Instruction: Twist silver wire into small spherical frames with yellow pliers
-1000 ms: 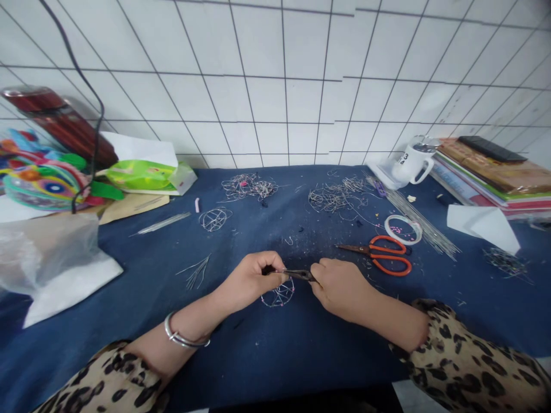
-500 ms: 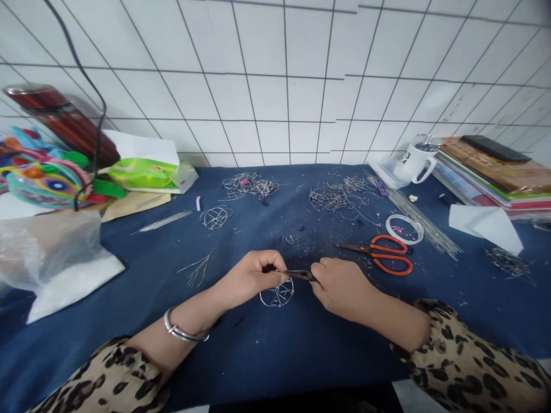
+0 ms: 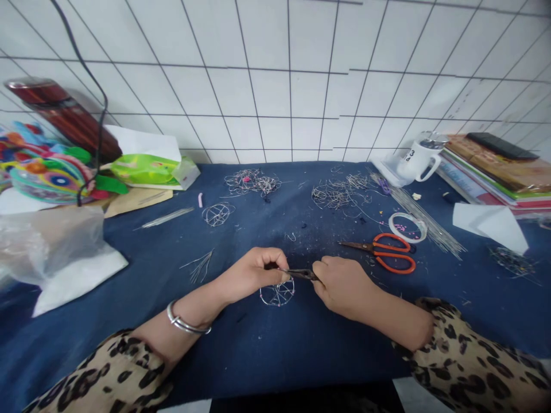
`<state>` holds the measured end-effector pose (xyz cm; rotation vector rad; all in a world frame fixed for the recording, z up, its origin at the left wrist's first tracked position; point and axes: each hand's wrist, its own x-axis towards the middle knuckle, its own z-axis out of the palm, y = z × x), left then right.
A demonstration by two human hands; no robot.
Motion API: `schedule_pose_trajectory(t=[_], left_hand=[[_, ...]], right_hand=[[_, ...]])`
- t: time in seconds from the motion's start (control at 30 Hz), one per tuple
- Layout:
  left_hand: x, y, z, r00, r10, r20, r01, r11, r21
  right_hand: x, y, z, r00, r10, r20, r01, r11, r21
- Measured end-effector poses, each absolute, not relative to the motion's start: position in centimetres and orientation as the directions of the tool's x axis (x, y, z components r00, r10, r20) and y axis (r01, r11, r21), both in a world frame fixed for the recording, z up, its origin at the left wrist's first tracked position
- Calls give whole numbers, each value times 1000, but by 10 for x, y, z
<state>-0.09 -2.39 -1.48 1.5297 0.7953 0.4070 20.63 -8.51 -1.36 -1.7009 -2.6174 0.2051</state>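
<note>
A round wire ornament (image 3: 278, 295) with spokes and small pink beads hangs below the pinched fingertips of my left hand (image 3: 258, 271), which grips its upper rim. My right hand (image 3: 342, 285) is closed around the handles of dark pliers (image 3: 303, 274). The jaws point left and meet the ornament's rim at my left fingertips; the exact spot of contact is hidden by the fingers. Right of the pliers lie orange-handled scissors (image 3: 394, 252). A few short wires (image 3: 200, 267) lie to the left of my left hand.
Tangled wire piles (image 3: 340, 192) and a wire ring frame (image 3: 217, 214) lie toward the wall. At the right are a dish of pink beads (image 3: 408, 228), long straight wires (image 3: 426, 221), a white mug (image 3: 422, 160) and stacked books (image 3: 499, 172). A plastic bag (image 3: 55, 246) sits left.
The view has shifted slightly, so the tabletop things appear a little higher and farther right. Both hands keep the same hold on the ornament and pliers.
</note>
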Motion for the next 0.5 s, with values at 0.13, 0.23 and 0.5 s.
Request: schedule_pose_trajectory(t=[0.13,0.23,0.5], left_hand=[[-1,-24,-15,689,697,-197,229,49,972],[-1,-24,-16,685,703,-190,230,39,972],[0,-25,-21,655,740,-155,230,0,973]], right_hand=[[206,-85,-13,-400,915,-60,913,392,-110],[206,-85,-12,-396,915,-78,915,387,-113],[207,-83,-12,-373,924,-84,922,359,-143]])
